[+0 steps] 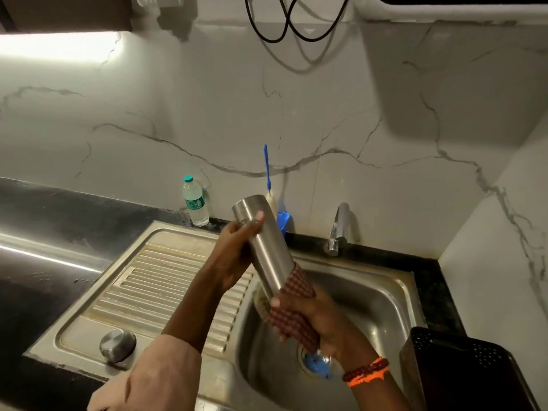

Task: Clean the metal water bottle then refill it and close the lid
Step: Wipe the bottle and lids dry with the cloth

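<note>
I hold the metal water bottle (264, 241) tilted over the sink basin (376, 295), its top end pointing up and to the left. My left hand (237, 256) grips the upper part of the bottle. My right hand (314, 318) holds a red checked cloth (293, 304) wrapped around the bottle's lower end. A round metal lid (117, 345) lies on the draining board (166, 280) at the near left.
A tap (338, 229) stands behind the basin. A blue-handled bottle brush (268, 173) leans on the wall beside a blue holder (283, 222). A plastic water bottle (195, 203) stands on the dark counter (59, 215). A black perforated bin (462, 369) sits at the near right.
</note>
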